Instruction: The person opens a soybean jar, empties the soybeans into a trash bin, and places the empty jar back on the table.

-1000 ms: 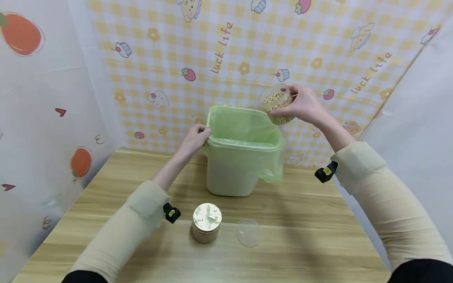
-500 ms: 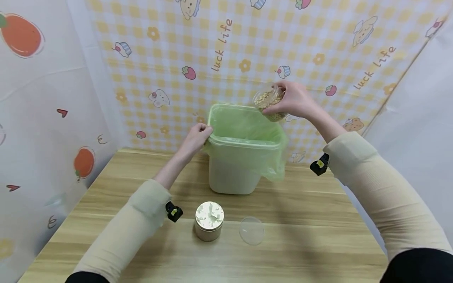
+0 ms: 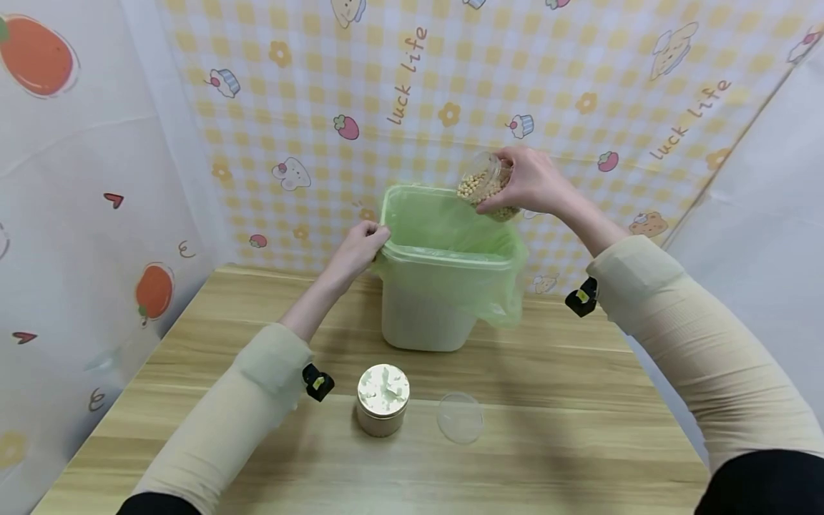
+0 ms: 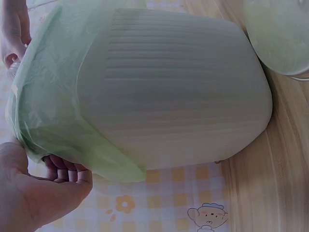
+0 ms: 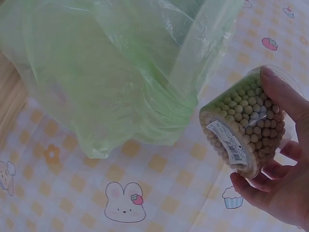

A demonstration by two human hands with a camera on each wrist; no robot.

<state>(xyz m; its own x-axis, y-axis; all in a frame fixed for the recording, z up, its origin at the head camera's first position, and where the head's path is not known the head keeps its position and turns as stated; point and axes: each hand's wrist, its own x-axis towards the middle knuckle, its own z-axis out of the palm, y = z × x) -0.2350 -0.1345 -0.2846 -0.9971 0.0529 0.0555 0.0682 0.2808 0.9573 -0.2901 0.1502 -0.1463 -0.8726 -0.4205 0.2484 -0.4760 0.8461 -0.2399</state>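
A pale bin (image 3: 426, 325) stands upright at the back of the table, lined with a light green plastic bag (image 3: 479, 290) folded over its rim. At the bin's left rim my left hand (image 3: 357, 250) grips the bag's edge, fingers curled. My right hand (image 3: 539, 184) holds a clear plastic jar (image 3: 491, 179) above the bin's right rim, its mouth tipped left toward the opening. Small round beige balls, perhaps dried soybeans, lie inside the jar. In the right wrist view the jar's base (image 5: 229, 145) bears a barcode label. The bin's bottom inside is hidden.
A round metallic tin (image 3: 383, 402) stands on the wooden table (image 3: 541, 443) in front of the bin. Right of it lies a clear round lid (image 3: 460, 418). A patterned yellow-checked cloth (image 3: 309, 86) hangs just behind the bin.
The right hand has moved left with the jar, to above the bin's right rim, and tilted it further. The balls have slid toward its mouth. The left hand keeps its hold.
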